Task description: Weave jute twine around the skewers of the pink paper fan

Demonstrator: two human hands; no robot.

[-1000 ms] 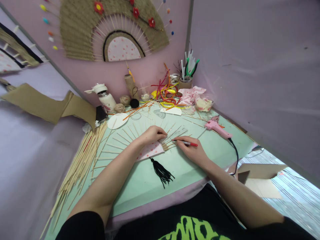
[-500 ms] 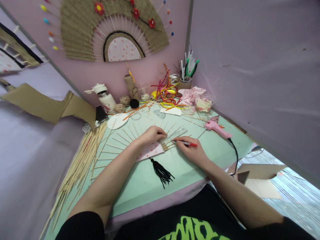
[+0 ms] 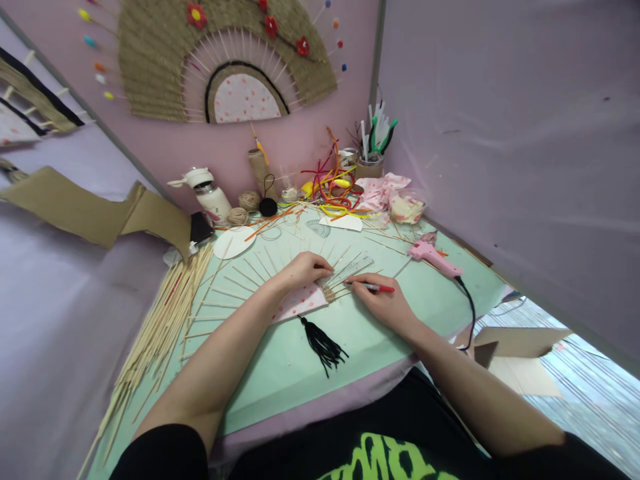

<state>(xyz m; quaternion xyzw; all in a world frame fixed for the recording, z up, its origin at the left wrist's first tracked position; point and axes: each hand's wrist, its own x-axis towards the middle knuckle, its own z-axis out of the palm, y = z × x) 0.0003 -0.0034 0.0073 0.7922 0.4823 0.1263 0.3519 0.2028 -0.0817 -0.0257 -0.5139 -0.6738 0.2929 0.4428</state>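
Observation:
My right hand (image 3: 383, 303) is closed round a red-and-grey marker pen (image 3: 377, 287), its tip down among the thin sticks on the right side of a fan frame (image 3: 300, 301). The fan has a pink-dotted fabric centre and bamboo sticks (image 3: 240, 275) spreading outward. Over the fan lies my left hand (image 3: 305, 268), fingers bent and pressed together at the lower end of a clear ruler (image 3: 357, 267). The fingertips' exact contact is partly hidden. A black tassel (image 3: 323, 343) hangs from the fabric's lower edge onto the table.
A pink glue gun (image 3: 435, 257) with a black cord lies to the right. Loose bamboo sticks (image 3: 155, 327) are piled along the left edge. At the back are a white bottle (image 3: 213, 197), twine balls (image 3: 238, 216), coloured pipe cleaners (image 3: 333, 183) and a tool cup (image 3: 370, 167).
Both hands, the pen and the ruler stay in nearly the same place. The whole view has shifted very slightly.

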